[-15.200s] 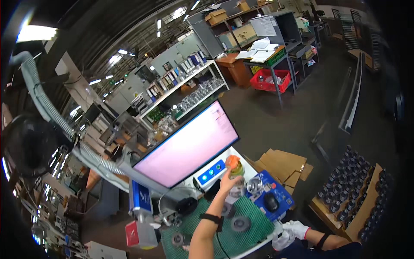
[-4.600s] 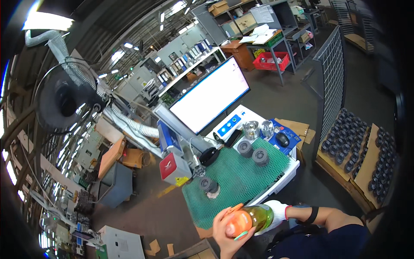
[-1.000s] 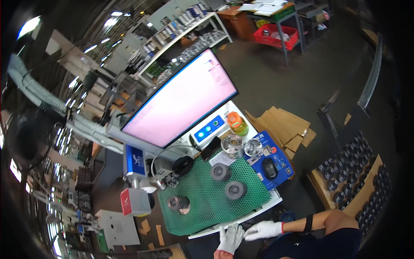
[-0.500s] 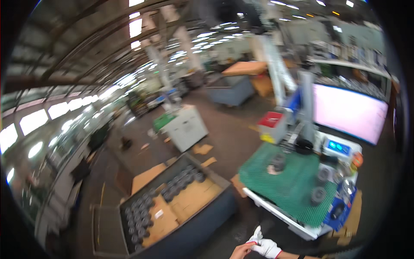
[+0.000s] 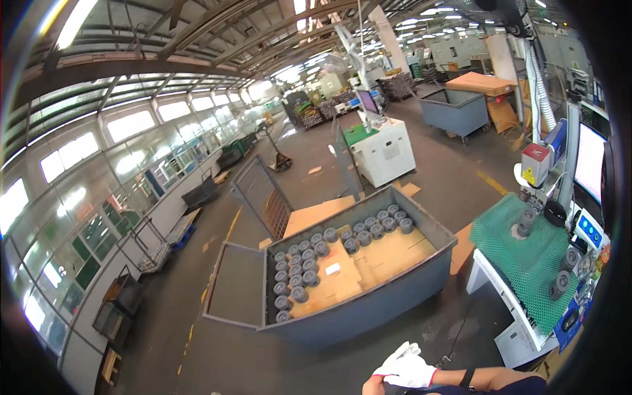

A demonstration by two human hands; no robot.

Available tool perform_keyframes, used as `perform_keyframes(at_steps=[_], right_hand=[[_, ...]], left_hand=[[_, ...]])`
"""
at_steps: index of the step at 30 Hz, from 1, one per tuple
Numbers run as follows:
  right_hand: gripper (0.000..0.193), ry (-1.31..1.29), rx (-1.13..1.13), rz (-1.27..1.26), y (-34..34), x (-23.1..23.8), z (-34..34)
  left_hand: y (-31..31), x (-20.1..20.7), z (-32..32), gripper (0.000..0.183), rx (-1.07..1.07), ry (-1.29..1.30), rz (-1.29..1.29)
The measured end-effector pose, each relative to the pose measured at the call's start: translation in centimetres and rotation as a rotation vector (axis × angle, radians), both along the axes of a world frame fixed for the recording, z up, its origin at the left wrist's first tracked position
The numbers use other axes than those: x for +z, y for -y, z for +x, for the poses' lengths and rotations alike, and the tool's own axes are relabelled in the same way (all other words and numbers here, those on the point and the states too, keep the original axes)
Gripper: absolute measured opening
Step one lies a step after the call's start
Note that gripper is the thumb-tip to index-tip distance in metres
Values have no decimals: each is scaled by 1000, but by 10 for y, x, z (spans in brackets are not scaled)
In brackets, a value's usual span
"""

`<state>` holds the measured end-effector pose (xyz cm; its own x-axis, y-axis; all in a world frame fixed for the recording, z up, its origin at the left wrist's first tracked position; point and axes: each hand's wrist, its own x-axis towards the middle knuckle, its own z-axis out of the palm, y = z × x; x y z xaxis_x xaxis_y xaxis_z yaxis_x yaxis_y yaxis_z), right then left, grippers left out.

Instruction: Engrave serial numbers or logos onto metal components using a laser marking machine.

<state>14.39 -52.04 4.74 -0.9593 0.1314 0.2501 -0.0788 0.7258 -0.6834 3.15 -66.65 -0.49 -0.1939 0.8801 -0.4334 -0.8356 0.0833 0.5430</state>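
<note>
At the lower edge, my right hand (image 5: 416, 372) wears a white glove with a red cuff, and a black band circles its forearm. It is closed against a white glove (image 5: 399, 355) at my left hand. Of my left hand (image 5: 374, 386), bare skin shows by a red cuff edge; its fingers are hidden behind the white fabric, so I cannot tell their pose. Both hands are together, in front of a large grey metal bin (image 5: 368, 326). Inside it, several grey ring-shaped metal parts (image 5: 309, 264) stand in rows on cardboard sheets (image 5: 385, 260).
On the right stands a workbench with a green mesh mat (image 5: 507, 230), more grey parts (image 5: 560, 283), a monitor (image 5: 590, 161) and a red-topped box (image 5: 536, 161). A white machine cabinet (image 5: 388, 155) and another bin (image 5: 454, 112) are farther off. A barred metal gate (image 5: 260, 197) rises behind the near bin.
My view has swung left, so the bin and bench appear farther right and the picture is sharper. My hands stay together; the left fingers, bare and visible before, are now hidden.
</note>
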Motion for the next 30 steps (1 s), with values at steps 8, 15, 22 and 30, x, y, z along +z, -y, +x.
perform_keyframes(at_steps=[8, 15, 22, 30], right_hand=[[42, 96, 106, 134, 23, 23, -36], [45, 347, -423, 335, 20, 61, -24], [37, 57, -388, 260, -46, 44, 36], [40, 359, -374, -50, -61, 6, 119]], left_hand=[[-31, 7, -19, 47, 6, 348, 297], [-88, 43, -5, 51, -25, 295, 243], [-134, 92, 42, 53, 79, -41, 224], [-161, 26, 98, 54, -324, -167, -142]])
